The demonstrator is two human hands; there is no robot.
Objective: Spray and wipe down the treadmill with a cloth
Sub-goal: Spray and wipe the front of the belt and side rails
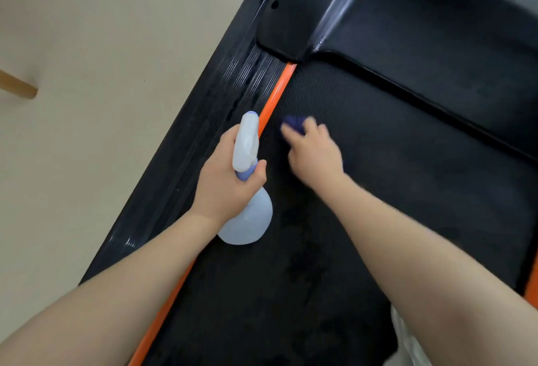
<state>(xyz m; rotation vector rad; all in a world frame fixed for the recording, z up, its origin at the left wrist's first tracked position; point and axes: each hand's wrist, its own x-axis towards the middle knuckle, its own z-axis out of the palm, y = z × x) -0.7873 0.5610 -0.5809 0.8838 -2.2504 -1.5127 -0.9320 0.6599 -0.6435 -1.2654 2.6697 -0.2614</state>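
Treadmill (378, 176) runs diagonally across centre and right of frame: matte, finely textured black belt edged by an orange strip (276, 92), ribbed side rail beyond, pale bare floor (102, 89) open at left. Left hand (224, 182), centre frame, has its grip wrapped round the neck of a translucent, round-bodied spray bottle (247, 205) over the belt's left edge. Right hand (313, 153), blurred, presses a small dark-blue cloth (294, 124) to the belt beside the strip, fingers curled over it.
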